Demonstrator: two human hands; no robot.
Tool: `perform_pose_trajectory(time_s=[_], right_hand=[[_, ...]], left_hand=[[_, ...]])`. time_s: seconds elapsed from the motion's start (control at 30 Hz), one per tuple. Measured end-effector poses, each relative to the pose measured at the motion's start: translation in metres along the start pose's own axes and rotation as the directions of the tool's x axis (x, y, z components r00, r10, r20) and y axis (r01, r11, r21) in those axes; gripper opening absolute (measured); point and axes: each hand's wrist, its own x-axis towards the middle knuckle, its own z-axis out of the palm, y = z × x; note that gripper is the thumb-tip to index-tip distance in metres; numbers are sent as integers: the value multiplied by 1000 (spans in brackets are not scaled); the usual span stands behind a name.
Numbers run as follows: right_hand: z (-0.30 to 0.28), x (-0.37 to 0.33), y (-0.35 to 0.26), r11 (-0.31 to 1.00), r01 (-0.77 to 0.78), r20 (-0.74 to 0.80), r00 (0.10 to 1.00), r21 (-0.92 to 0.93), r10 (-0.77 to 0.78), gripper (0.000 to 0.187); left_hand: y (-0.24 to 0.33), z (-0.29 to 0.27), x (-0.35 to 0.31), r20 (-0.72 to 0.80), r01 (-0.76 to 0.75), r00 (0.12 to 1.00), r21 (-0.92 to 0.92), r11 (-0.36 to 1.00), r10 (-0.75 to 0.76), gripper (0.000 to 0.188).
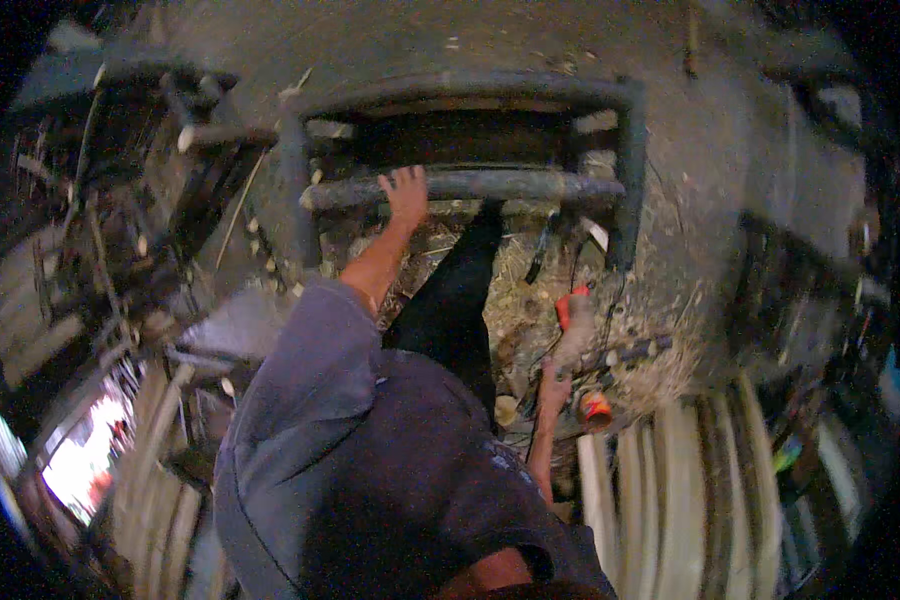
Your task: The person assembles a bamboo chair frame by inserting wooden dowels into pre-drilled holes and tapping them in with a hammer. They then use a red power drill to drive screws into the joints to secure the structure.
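Note:
A frame of dark, rough round poles [460, 90] stands before me, with a thick log rail [510, 185] across its near side. On that rail, left of its middle, lies my left hand [405, 195], its fingers spread over the wood. Lower right, my right hand [570, 348] is low over the littered ground and smeared by motion. A red-orange object [569, 307] lies at its fingertips; its kind and whether I grip it are unclear. Close by my right wrist is an orange can-like container [595, 408].
Sawn pale boards [680, 490] are stacked at the lower right, more planks [155, 480] at the lower left. Wood shavings [660, 375] litter the ground. A dark-handled tool [538, 258] lies below the rail. Poles and branches [100, 230] crowd the left side.

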Motion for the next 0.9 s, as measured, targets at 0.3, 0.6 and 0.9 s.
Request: perform_pose_trajectory(time_s=[0.3,0.6,0.9], right_hand=[[-105,110,-213,930,366,-140,922,21,-360,90],[-158,165,-352,918,385,-97,921,95,-377,85],[-164,305,-402,733,658,-52,737,-172,-674,82]], left_hand=[[114,-44,-11,-32,-153,988,-388,909,153,80],[173,-151,92,-328,-322,917,-281,904,225,89],[210,-164,220,123,-460,859,-237,855,497,75]])
